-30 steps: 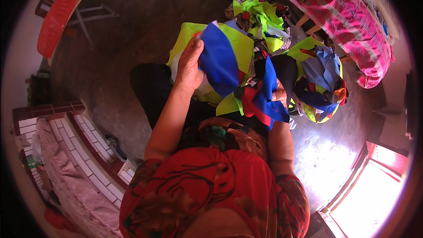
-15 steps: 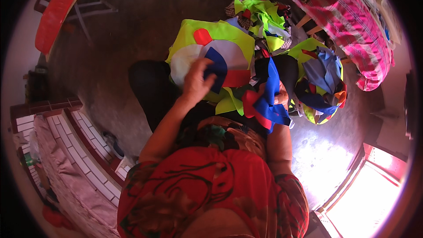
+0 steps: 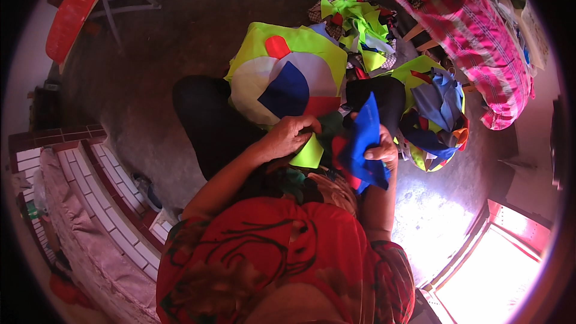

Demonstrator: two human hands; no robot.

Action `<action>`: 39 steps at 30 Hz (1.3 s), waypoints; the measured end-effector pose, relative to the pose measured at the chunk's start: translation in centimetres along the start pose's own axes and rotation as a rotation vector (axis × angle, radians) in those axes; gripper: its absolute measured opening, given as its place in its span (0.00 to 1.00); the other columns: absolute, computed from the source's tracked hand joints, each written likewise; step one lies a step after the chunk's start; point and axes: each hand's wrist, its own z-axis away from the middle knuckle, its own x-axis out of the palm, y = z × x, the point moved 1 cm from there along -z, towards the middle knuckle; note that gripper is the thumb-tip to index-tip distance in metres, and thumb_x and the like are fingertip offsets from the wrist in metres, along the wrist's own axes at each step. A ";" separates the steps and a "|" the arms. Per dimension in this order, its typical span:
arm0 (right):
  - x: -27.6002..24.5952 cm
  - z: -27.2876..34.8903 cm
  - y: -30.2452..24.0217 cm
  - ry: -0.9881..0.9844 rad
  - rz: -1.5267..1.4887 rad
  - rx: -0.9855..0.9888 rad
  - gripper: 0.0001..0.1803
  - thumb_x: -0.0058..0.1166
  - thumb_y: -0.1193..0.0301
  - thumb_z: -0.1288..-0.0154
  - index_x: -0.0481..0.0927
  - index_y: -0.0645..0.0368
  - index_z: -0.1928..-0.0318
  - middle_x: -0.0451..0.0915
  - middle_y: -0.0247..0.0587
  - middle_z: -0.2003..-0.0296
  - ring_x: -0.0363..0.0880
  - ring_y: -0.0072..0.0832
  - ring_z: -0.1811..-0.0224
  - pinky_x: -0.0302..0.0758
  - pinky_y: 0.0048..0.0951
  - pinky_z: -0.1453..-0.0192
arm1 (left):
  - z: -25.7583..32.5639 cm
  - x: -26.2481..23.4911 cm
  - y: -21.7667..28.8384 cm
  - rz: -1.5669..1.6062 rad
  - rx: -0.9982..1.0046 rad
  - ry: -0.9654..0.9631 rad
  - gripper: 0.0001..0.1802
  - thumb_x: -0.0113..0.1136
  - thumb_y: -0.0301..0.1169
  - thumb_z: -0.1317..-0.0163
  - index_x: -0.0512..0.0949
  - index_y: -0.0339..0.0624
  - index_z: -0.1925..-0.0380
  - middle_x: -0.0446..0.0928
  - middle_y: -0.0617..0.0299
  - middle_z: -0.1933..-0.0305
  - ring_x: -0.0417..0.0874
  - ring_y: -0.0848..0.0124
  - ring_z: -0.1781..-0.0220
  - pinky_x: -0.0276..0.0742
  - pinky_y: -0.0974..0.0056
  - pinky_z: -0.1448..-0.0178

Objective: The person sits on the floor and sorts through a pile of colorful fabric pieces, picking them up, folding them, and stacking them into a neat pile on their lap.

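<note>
Right hand [image 3: 382, 151] fingers grip blue cloth [image 3: 364, 138]; left hand [image 3: 290, 135] presses patchwork piece [image 3: 288, 78].

Red patterned top [image 3: 282, 258], blk trousers [image 3: 207, 123].

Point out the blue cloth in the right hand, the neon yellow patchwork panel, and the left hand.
blue cloth [image 3: 364, 138]: head view, its upper fold.
neon yellow patchwork panel [image 3: 303, 42]: head view, top yellow area.
left hand [image 3: 290, 135]: head view, back of hand.

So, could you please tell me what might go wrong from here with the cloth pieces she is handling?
The right hand grips a loose bundle of blue and red cloth; a piece could slip out. The left hand pinches a small yellow-green piece at the patchwork edge, which may shift. The scrap pile nearby could get mixed in.
</note>
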 end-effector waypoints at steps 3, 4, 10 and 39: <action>1.3 -0.6 0.3 -0.031 0.281 0.107 0.48 0.69 0.81 0.62 0.65 0.64 0.35 0.74 0.32 0.45 0.70 0.20 0.45 0.64 0.25 0.38 | -0.4 0.4 2.5 0.047 0.086 0.025 0.09 0.58 0.17 0.48 0.75 0.37 0.66 0.77 0.59 0.66 0.81 0.67 0.62 0.74 0.66 0.58; 1.1 -0.6 1.0 -0.038 0.318 0.137 0.48 0.69 0.80 0.61 0.65 0.62 0.35 0.74 0.31 0.46 0.70 0.20 0.46 0.65 0.25 0.38 | -0.7 0.5 3.2 0.034 0.166 0.034 0.09 0.59 0.17 0.49 0.75 0.38 0.67 0.77 0.60 0.65 0.80 0.66 0.61 0.74 0.66 0.59; 0.3 0.3 1.0 0.181 0.395 0.142 0.24 0.69 0.75 0.56 0.80 0.62 0.54 0.81 0.30 0.61 0.76 0.19 0.58 0.73 0.25 0.48 | -2.5 0.5 5.8 -0.060 0.339 0.205 0.08 0.66 0.21 0.50 0.77 0.40 0.70 0.73 0.60 0.62 0.77 0.66 0.61 0.74 0.66 0.58; -8.5 3.2 2.8 0.149 -0.053 -0.332 0.26 0.74 0.60 0.55 0.74 0.62 0.64 0.79 0.41 0.70 0.79 0.27 0.69 0.76 0.25 0.63 | -2.7 -2.4 -7.9 -0.476 0.012 0.329 0.08 0.64 0.26 0.55 0.75 0.44 0.73 0.75 0.60 0.70 0.77 0.57 0.63 0.70 0.56 0.60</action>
